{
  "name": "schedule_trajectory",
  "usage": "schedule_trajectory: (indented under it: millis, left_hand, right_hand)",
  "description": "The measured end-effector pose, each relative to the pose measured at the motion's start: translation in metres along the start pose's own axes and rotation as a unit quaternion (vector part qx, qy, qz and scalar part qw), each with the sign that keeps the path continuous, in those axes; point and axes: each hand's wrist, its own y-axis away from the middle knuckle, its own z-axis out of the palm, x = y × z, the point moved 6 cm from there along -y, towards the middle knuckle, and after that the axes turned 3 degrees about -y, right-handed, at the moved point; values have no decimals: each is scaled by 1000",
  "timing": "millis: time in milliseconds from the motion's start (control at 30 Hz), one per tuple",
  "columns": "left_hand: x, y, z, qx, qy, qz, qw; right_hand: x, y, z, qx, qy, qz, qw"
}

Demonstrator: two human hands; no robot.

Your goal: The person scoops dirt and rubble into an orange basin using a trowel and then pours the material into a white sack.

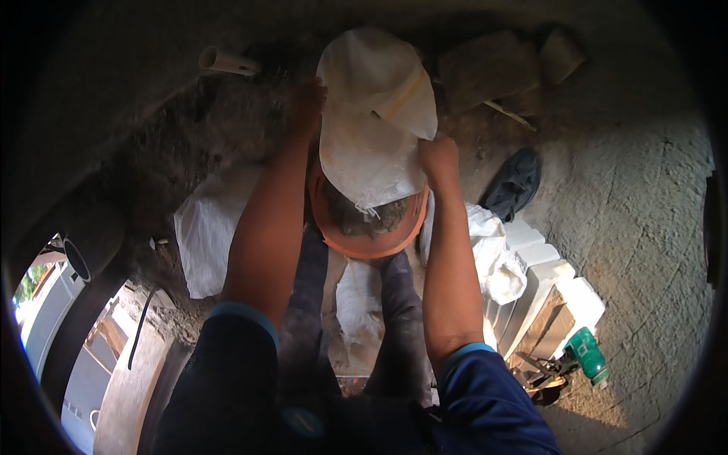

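Note:
Both arms reach forward, holding a white woven sack (364, 98) by its two sides. My left hand (306, 106), in shadow, is closed on the sack's left edge. On the opposite edge, lower down, my right hand (439, 161) grips the fabric in a fist. Beneath the sack stands an orange tub (371, 247) with grey, crumbly material (356, 220) in it, between my legs. The sack's near end, with some loose white threads, hangs over the tub and covers its far part. What the sack contains, if anything, is hidden.
White sheeting (201, 235) lies left of my legs. To the right are stacked pale blocks (542, 258), a white bag (497, 258), a dark shoe (516, 184) and a green bottle (587, 355). Beyond lie a pipe piece (227, 62) and a large slab (489, 68).

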Motion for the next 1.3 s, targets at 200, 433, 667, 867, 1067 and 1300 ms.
schedule_trajectory:
  millis: [200,433,667,867,1067,1300]
  left_hand:
    - [94,58,15,70,-300,21,951]
    - [0,24,50,80,-295,-2,952]
    - [-46,1,-11,127,-152,61,978]
    - [-14,67,17,95,-154,-66,981]
    - [8,129,16,84,-244,-59,964]
    - [-5,71,-19,2,-547,55,835]
  right_hand:
    - [6,-30,-21,37,211,-190,958]
    - [-55,-39,-55,93,61,-204,973]
    - [-3,-48,-25,30,41,-176,983]
    - [42,-3,-23,7,-117,-47,992]
    - [29,16,-26,31,-62,-95,993]
    - [-25,-22,-60,95,57,-129,985]
